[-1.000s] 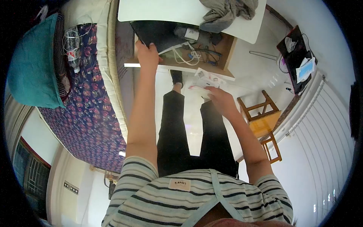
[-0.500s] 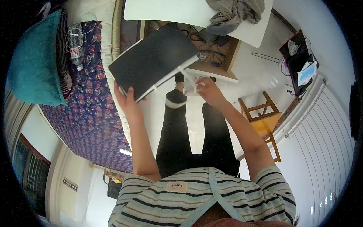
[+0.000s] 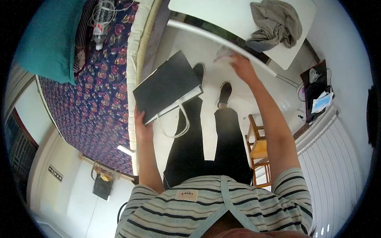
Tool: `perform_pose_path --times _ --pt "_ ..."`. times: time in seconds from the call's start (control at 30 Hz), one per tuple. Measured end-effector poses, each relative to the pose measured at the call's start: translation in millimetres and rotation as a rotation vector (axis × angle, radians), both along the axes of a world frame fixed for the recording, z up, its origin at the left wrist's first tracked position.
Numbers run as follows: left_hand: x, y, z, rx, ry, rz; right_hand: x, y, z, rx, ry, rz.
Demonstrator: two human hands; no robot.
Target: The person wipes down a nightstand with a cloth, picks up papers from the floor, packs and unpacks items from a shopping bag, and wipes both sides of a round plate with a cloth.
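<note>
A black paper bag (image 3: pixel 168 85) with white rope handles (image 3: pixel 183 127) is tilted in front of my legs. My left hand (image 3: pixel 142 123) grips its lower left edge, thumb on the black face. My right hand (image 3: pixel 243 66) is stretched out beside the white drawer front (image 3: pixel 222 39), under the table. At its fingertips is a small pale, see-through thing (image 3: pixel 224 53), too blurred to name. The fingers look drawn together around it.
A grey cloth (image 3: pixel 276 25) lies on the white table (image 3: pixel 206 10). To the left is a bed with a patterned cover (image 3: pixel 99 111), a bottle (image 3: pixel 101 29) and a teal cushion (image 3: pixel 49 39). A wooden stool (image 3: pixel 260 148) stands right of my legs.
The drawer, open with cables showing before, is now mostly pushed in. My right hand has moved forward and right, away from the bag. The bag, still in my left hand, appears lower and farther right.
</note>
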State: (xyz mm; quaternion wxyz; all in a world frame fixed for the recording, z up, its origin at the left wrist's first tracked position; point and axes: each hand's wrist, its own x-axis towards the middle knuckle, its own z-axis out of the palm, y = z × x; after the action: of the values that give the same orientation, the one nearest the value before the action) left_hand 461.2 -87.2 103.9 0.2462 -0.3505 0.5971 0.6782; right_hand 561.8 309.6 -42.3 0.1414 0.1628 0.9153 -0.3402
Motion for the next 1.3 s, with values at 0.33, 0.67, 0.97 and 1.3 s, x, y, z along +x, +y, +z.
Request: perform_pose_path --times 0.33,0.67,0.97,1.3 --pt "38.8 39.7 53.7 -0.194 0.134 -0.099 8.1 -29.7 138.1 -0.006 -0.109 0.075" --pt "118.0 69.7 143.2 -0.112 0.228 -0.192 71.3 -66.7 281.1 -0.111 0.261 0.658" --pt "185.9 51.0 198.2 -0.010 0.202 -0.135 133.1 -119.2 308.4 -0.175 0.134 0.703" --pt "292.1 -15.9 244.9 0.020 0.306 -0.091 201.4 -165.5 353.8 -0.286 0.203 0.937"
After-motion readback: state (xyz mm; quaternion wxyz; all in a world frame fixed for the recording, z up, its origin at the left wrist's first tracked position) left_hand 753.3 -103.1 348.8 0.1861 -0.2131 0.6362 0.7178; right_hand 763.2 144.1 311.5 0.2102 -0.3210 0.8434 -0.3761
